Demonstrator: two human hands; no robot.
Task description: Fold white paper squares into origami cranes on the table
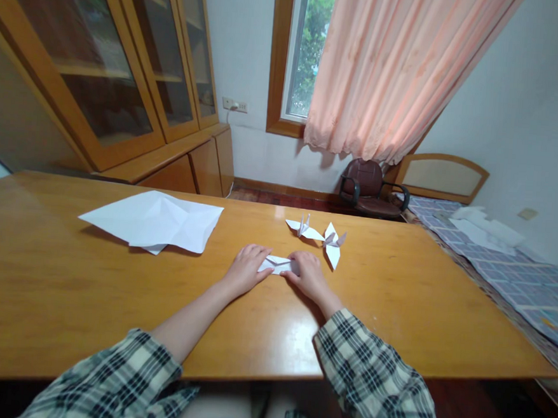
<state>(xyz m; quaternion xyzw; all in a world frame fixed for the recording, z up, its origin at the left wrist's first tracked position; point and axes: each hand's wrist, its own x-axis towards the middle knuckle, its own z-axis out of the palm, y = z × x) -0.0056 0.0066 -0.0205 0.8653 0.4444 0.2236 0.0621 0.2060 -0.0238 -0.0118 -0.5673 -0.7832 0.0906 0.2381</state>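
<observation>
A small folded piece of white paper (276,264) lies on the wooden table (110,305), with creased flaps meeting near its middle. At its left end, my left hand (249,264) grips it with the thumb on the near edge and fingers on the far side. My right hand (309,271) holds the right end in the same way, fingers bent over the paper. Just beyond my right hand are two folded paper cranes, one crane (305,228) lying to the left and another crane (334,243) to the right, touching or nearly so.
Several creased white sheets (163,221) rest on the table's left side. Past the far edge stand a glass-door cabinet (140,65), a brown armchair (367,186) and a pink curtain (389,64). A bed (485,261) runs along the right.
</observation>
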